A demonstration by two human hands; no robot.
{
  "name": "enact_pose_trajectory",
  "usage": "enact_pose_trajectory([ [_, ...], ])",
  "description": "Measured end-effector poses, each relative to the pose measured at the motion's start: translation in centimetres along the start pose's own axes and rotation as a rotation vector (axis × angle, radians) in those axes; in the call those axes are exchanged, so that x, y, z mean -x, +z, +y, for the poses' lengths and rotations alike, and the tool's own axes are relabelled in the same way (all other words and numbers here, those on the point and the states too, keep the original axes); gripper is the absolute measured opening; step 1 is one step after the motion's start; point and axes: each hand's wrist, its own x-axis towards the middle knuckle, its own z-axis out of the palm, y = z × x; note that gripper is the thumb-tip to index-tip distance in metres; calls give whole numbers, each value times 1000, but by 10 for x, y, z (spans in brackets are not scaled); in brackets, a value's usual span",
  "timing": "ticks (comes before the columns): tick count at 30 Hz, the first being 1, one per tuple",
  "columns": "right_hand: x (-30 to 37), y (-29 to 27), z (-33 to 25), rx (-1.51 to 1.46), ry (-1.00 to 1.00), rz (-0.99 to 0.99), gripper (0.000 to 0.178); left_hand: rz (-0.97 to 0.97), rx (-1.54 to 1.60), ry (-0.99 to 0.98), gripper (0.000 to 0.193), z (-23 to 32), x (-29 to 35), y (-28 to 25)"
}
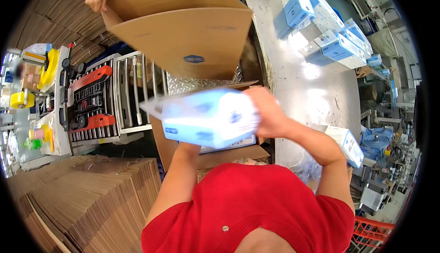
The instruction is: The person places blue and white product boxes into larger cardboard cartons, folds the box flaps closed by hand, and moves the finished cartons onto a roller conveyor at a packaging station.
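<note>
A light blue and white plastic-wrapped pack (197,118), smeared by motion, is held up in front of me over an open cardboard box (238,156). My right hand (268,112) is closed on the pack's right end. Loose clear film sticks out at the pack's left end. My left forearm reaches up behind the pack, which hides my left hand, so its fingers do not show. Inside the box, part of another blue and white pack (247,141) can be seen below the held one.
Across from me, another person's hands hold a large open carton (183,42). Several blue and white packs (343,50) stand on the metal table (316,101) at right. A roller conveyor (137,88) lies left; flattened cardboard (101,198) is stacked at lower left.
</note>
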Motion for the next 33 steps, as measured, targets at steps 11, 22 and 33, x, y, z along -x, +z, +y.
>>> enact_pose_trajectory([
  [11, 43, 204, 97, 563, 19, -379, 57, -353, -148, -98, 49, 55, 77, -96],
  [22, 103, 209, 141, 505, 526, -774, 77, 166, -495, -214, 53, 3, 79, -59],
  [33, 169, 28, 85, 206, 937, 105, 18, -272, -180, -440, 69, -126, 27, 5],
])
